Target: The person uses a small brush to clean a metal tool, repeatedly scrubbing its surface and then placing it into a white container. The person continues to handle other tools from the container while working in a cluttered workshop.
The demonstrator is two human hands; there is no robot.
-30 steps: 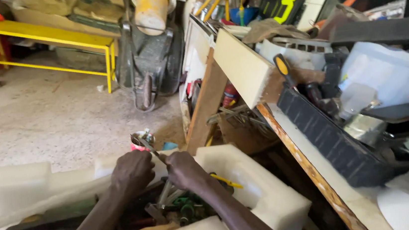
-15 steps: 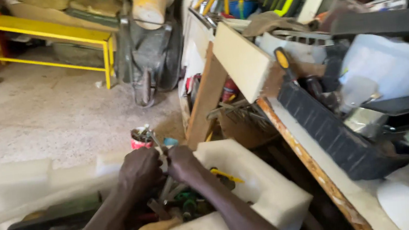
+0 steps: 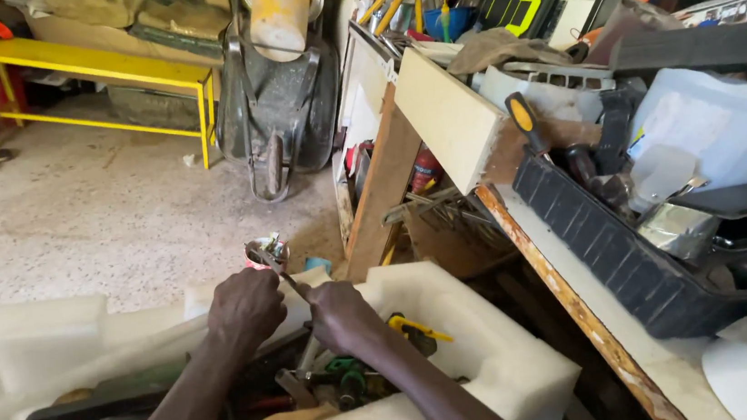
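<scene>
light: soft daylight, bright floor | shadows: faint | focus: sharp | edges: slight wide-angle stretch

A: How many hands are over the white foam box [image 3: 498, 362]?
B: Two, a left hand [image 3: 244, 306] and a right hand [image 3: 338, 314].
A: And beyond?
B: One yellow bench [image 3: 77, 70], one wheelbarrow [image 3: 276, 101], one black crate [image 3: 615, 251].

Yellow bench [image 3: 77, 70], grey wheelbarrow [image 3: 277, 110], black crate [image 3: 619, 250] on cluttered workbench [image 3: 575, 309].
</scene>
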